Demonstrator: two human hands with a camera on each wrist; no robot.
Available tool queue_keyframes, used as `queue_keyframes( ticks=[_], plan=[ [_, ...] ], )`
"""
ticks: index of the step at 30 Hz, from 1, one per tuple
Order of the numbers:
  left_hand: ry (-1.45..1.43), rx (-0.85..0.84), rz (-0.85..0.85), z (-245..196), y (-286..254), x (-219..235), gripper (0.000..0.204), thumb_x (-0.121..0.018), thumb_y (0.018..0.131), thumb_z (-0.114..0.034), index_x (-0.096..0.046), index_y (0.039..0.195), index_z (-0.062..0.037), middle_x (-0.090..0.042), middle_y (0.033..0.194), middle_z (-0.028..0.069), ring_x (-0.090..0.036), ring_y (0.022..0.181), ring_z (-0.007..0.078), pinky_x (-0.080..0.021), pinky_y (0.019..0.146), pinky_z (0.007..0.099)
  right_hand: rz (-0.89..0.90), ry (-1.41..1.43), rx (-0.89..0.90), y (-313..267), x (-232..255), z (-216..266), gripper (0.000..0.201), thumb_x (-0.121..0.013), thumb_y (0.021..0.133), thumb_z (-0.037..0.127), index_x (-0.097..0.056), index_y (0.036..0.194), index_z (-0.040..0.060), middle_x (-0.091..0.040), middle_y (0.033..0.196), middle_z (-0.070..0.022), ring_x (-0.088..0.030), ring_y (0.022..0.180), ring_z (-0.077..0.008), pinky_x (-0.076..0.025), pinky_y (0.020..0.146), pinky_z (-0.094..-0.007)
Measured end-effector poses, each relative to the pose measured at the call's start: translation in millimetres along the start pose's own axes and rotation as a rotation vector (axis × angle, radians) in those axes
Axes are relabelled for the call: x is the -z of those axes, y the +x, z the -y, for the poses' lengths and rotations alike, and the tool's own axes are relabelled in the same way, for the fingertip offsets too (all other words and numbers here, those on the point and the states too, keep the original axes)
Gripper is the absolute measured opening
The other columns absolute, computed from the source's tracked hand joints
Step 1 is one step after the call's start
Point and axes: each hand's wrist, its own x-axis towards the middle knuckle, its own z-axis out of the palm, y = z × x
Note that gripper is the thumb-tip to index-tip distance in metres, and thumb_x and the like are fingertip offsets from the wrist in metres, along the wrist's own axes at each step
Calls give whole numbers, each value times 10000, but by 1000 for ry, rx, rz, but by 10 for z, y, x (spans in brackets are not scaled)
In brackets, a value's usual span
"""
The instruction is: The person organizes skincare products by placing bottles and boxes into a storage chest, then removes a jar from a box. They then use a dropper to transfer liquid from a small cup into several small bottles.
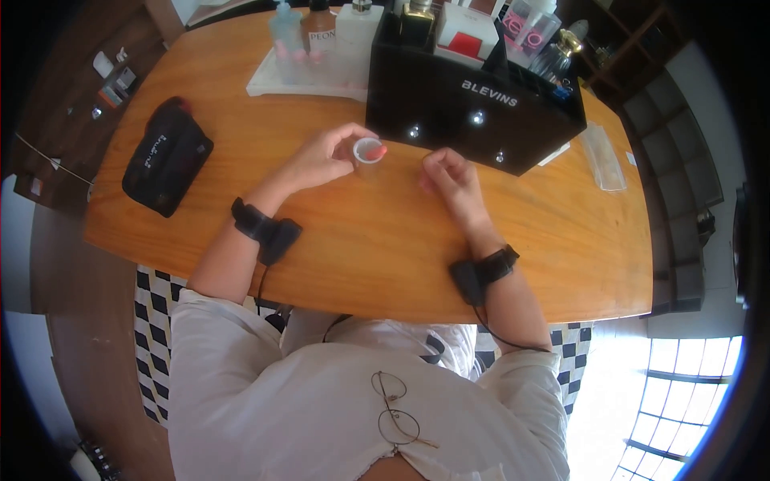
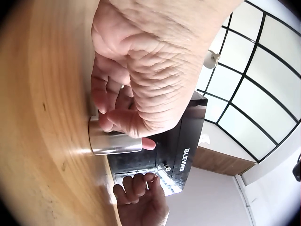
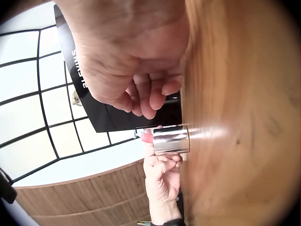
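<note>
A small shiny metal cup (image 2: 117, 141) stands on the table, its round mouth facing up in the head view. My left hand (image 1: 330, 156) holds it from the left side, the thumb on its wall. A pink thing with a rounded end (image 3: 146, 138) sticks out over the rim of the cup; its lower part is hidden inside. To the right of the cup, a short way off, my right hand (image 1: 453, 183) hovers with its fingers loosely curled. Nothing shows in the right hand's fingers in the right wrist view.
Behind the hands stands a black BLEVINS organizer (image 1: 433, 104) with drawers and bottles on top. A white tray (image 1: 265, 80) with pump bottles is at the back left. Further left lies a black case (image 1: 167, 164). A clear plastic pouch (image 1: 603, 156) lies on the right.
</note>
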Motion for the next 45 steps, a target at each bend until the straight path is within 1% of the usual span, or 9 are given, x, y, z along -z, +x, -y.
queue_keyframes(
  ticks=[3,5,9,12,20,23,32,35,45],
  plan=[
    [-78,-50,36,-63,-37,-79,455,-655,807,35,-603,1248,-63,-650,981,-17,-567,764,36,-469,674,203,14,-24,37,-37,-36,33,117,-608,1006,157,-634,1017,43,-639,810,20,-565,732,-41,-466,675,-206],
    [-25,-26,38,-67,-31,-121,448,-712,809,-15,-605,1241,-64,-649,940,-25,-560,733,36,-465,652,205,23,-25,63,-58,-56,76,111,-620,996,131,-626,1052,36,-638,837,22,-550,735,-33,-459,675,-199],
    [29,-10,48,-109,-12,-215,472,-818,790,-113,-612,1212,-64,-641,869,-37,-544,680,33,-454,606,208,58,-57,126,-78,-85,53,163,-643,971,72,-606,1123,29,-643,882,15,-555,762,-26,-464,687,-202],
    [15,-51,38,-34,-1,-286,478,-851,771,-139,-613,1179,-63,-643,878,-28,-540,675,27,-444,589,201,61,-75,160,-101,-133,82,204,-658,956,50,-597,1149,26,-648,894,5,-572,780,-30,-474,704,-206],
    [-3,-154,18,11,-25,-335,463,-847,773,-118,-581,1149,-70,-639,867,-32,-541,676,17,-430,576,183,35,-162,206,-111,-135,75,247,-712,921,67,-635,1154,38,-691,918,-11,-589,759,-40,-484,700,-211],
    [27,-175,29,-52,-39,-350,453,-845,766,-104,-581,1132,-70,-641,863,-31,-543,659,16,-431,563,182,41,-206,223,-122,-138,89,244,-732,907,78,-668,1139,44,-682,873,7,-574,731,-35,-479,688,-209],
    [118,-235,-9,-3,-27,-347,463,-846,748,-99,-604,1142,-68,-644,838,-15,-547,615,27,-438,527,191,81,-388,400,-140,-158,138,237,-777,788,-37,-729,1006,43,-648,880,-12,-540,668,-77,-477,627,-221],
    [120,-235,-14,0,-19,-358,464,-848,748,-108,-612,1147,-67,-641,825,-15,-545,611,28,-443,527,193,88,-418,403,-155,-175,182,277,-783,759,-58,-734,1005,61,-649,882,-21,-540,670,-94,-480,620,-230],
    [140,-219,-19,-18,-23,-362,473,-857,737,-115,-616,1142,-71,-625,809,-16,-542,605,40,-453,535,200,99,-482,486,-153,-159,182,232,-784,776,-41,-744,981,60,-651,900,-38,-582,691,-113,-502,611,-239]
  ],
)
